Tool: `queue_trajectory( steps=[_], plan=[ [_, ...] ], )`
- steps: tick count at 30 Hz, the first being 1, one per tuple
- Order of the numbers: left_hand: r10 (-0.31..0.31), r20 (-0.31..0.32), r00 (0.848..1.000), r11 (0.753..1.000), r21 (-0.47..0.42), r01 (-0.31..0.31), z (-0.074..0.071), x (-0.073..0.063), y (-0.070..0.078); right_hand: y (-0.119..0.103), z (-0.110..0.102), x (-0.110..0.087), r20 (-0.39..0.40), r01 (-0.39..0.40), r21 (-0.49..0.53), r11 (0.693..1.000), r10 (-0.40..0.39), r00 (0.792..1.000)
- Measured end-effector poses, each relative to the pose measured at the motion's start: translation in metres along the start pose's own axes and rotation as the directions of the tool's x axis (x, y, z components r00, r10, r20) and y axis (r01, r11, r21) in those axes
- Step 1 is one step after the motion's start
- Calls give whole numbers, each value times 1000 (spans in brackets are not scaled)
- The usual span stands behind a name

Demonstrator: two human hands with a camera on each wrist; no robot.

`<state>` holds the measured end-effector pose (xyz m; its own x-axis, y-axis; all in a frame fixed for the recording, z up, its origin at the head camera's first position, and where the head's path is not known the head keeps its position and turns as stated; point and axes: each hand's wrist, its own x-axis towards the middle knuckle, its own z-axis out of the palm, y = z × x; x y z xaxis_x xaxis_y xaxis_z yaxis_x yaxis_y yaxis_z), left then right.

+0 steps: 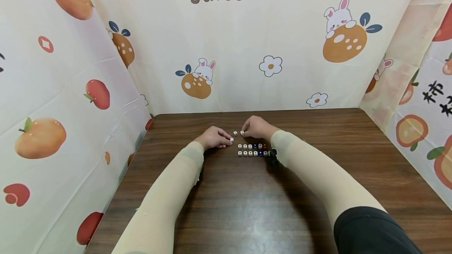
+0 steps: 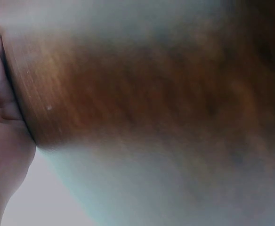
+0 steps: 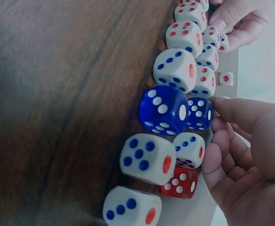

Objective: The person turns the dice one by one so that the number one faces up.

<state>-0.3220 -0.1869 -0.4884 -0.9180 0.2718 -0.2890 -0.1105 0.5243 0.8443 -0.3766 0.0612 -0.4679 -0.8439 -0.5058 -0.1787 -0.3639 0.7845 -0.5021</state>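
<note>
My left hand (image 1: 213, 137) pinches a white die (image 1: 231, 139) at its fingertips, left of two rows of dice. Just behind the rows, my right hand (image 1: 260, 127) holds another white die (image 1: 242, 133) between thumb and finger; in the right wrist view, the right hand's (image 3: 255, 146) fingertips are partly hidden behind a blue die (image 3: 199, 113). Between the hands, a single white die (image 1: 235, 133) sits on the table. The left wrist view catches only part of the left hand (image 2: 5, 117) at its edge, lying along the tabletop.
Two parallel rows of dice stand in front of the hands, mostly white dice (image 1: 245, 153) with some blue and one red die (image 3: 180, 182). The brown wooden table (image 1: 233, 207) meets a printed cloth (image 1: 240, 30) at its back edge.
</note>
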Motion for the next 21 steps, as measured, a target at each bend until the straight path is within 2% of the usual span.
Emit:
queue_trajectory(
  steps=[11,17,21],
  plan=[
    [0,5,1000,1000,3,0,1,1,0,2,3,-1,-27,-21,2,1000,21,999],
    [1,1,1000,1000,6,-1,1,0,1,12,2,0,-54,-4,20,1000,5,999],
    [-2,1,1000,1000,-1,2,1,0,2,21,-3,-6,-72,-20,53,998,23,997]
  ],
)
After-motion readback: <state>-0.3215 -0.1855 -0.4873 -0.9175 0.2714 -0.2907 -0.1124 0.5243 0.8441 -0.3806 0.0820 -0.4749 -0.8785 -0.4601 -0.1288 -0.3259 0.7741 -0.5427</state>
